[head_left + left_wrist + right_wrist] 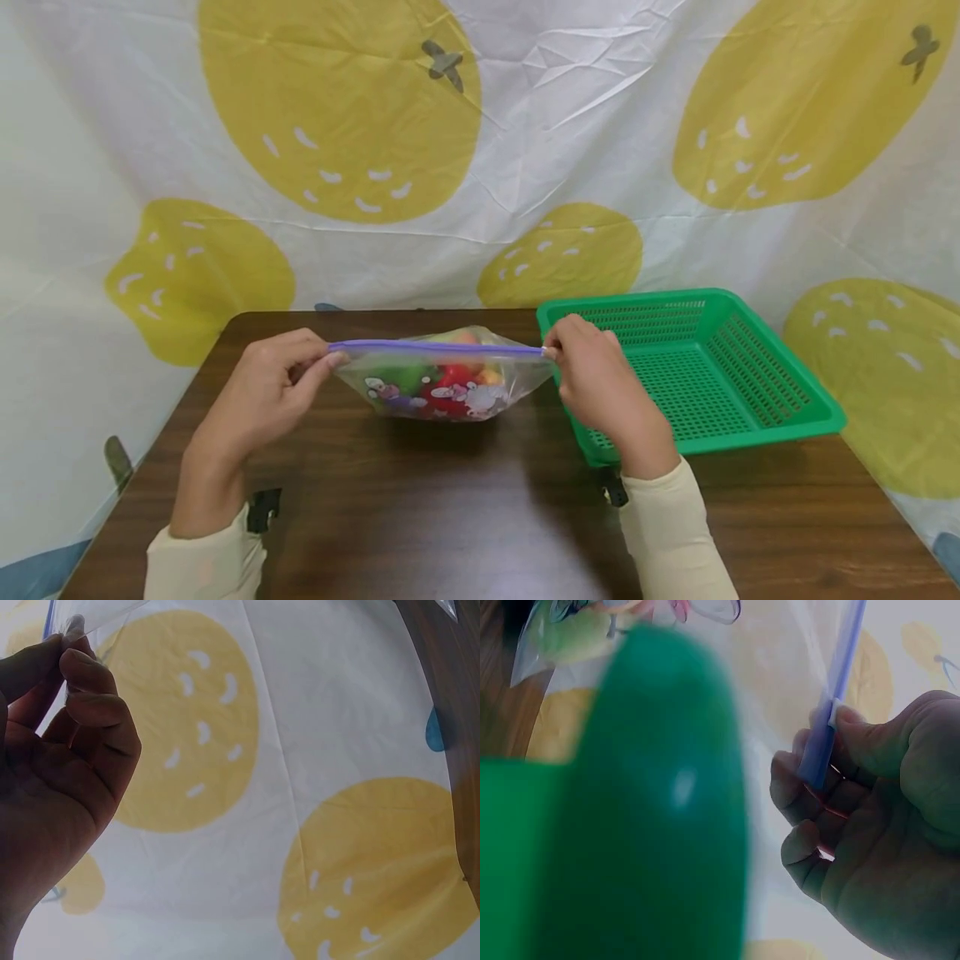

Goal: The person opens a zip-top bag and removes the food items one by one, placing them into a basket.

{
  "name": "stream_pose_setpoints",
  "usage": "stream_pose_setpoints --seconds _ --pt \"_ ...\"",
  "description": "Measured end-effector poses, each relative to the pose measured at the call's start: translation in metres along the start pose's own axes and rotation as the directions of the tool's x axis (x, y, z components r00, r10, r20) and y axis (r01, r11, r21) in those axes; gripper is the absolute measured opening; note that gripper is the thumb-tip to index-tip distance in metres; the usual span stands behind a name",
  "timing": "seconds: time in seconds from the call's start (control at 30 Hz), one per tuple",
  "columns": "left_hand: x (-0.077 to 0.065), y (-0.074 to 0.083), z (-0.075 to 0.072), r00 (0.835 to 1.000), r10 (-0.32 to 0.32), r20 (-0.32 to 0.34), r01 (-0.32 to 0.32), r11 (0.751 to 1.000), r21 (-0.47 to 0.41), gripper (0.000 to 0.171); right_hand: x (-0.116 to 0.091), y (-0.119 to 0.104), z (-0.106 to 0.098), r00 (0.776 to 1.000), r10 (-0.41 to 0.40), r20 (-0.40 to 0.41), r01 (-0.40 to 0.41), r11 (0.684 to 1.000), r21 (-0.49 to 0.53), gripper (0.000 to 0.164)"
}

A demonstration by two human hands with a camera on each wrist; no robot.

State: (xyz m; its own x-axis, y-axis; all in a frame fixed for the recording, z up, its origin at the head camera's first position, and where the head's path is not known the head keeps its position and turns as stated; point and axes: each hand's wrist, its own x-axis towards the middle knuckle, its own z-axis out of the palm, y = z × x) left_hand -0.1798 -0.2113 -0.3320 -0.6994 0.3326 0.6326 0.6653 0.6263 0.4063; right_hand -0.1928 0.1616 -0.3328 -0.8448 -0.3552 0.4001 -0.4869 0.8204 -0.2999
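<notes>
A clear zip bag (390,398) with cartoon prints hangs between both hands close over the table, its purple zip strip (435,344) stretched level. Green, red and yellow items (453,379) show through the plastic. At the strip's left end, my left hand (266,387) pinches the bag's top corner between thumb and fingers. The right hand (600,375) pinches the other end, where a small white slider (834,712) sits by the thumb in the right wrist view. In the left wrist view, the left hand (71,757) holds the corner by its fingertips.
On the right of the brown wooden table (420,517) stands a green plastic basket (795,429) with slotted walls, partly behind the right hand. Its rim blocks much of the right wrist view. A white cloth (525,150) printed with yellow fruit hangs behind the table.
</notes>
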Motion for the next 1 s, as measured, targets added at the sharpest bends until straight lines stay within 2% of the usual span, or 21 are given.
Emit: stream_pose_setpoints --seconds 0.13,0.27,0.4,0.5,0.6,0.67,0.77,0.93,1.0 --pt "0.000 0.000 0.000 1.000 -0.012 -0.002 0.012 1.000 0.007 0.018 -0.001 0.005 -0.007 0.997 0.069 0.029 -0.070 0.997 0.025 0.007" --pt "0.000 0.001 0.000 1.000 -0.016 0.009 0.016 1.000 0.009 0.018 -0.004 0.008 -0.010 0.994 0.103 0.038 -0.104 0.994 0.037 0.010" --pt "-0.001 0.003 -0.001 0.998 -0.052 0.027 0.052 0.998 0.018 0.018 -0.005 0.006 -0.012 0.997 0.077 0.029 -0.079 0.995 0.067 0.008" --pt "-0.004 0.005 -0.003 0.994 -0.095 0.063 0.093 0.995 0.031 0.015 -0.007 0.002 -0.013 1.000 0.017 0.001 -0.017 0.996 0.090 0.005" --pt "-0.006 0.009 -0.006 0.979 -0.158 0.125 0.155 0.987 0.036 0.002 -0.008 -0.003 -0.012 0.999 -0.028 -0.025 0.031 0.995 0.097 0.004" --pt "-0.006 0.014 -0.006 0.965 -0.205 0.162 0.201 0.979 0.042 0.017 -0.008 -0.007 -0.011 0.999 -0.039 -0.026 0.041 0.993 0.108 0.004" --pt "-0.003 0.024 -0.003 0.945 -0.270 0.187 0.262 0.963 0.064 0.025 -0.009 -0.012 -0.011 0.999 -0.034 0.006 0.033 0.989 0.141 0.005" --pt "0.001 0.043 0.009 0.921 -0.290 0.262 0.263 0.956 0.132 0.022 -0.012 -0.018 -0.011 0.998 -0.032 0.046 0.024 0.985 0.171 0.006" --pt "0.002 0.049 0.013 0.905 -0.290 0.311 0.256 0.956 0.146 0.018 -0.013 -0.019 -0.011 0.998 -0.036 0.047 0.028 0.987 0.161 0.006"
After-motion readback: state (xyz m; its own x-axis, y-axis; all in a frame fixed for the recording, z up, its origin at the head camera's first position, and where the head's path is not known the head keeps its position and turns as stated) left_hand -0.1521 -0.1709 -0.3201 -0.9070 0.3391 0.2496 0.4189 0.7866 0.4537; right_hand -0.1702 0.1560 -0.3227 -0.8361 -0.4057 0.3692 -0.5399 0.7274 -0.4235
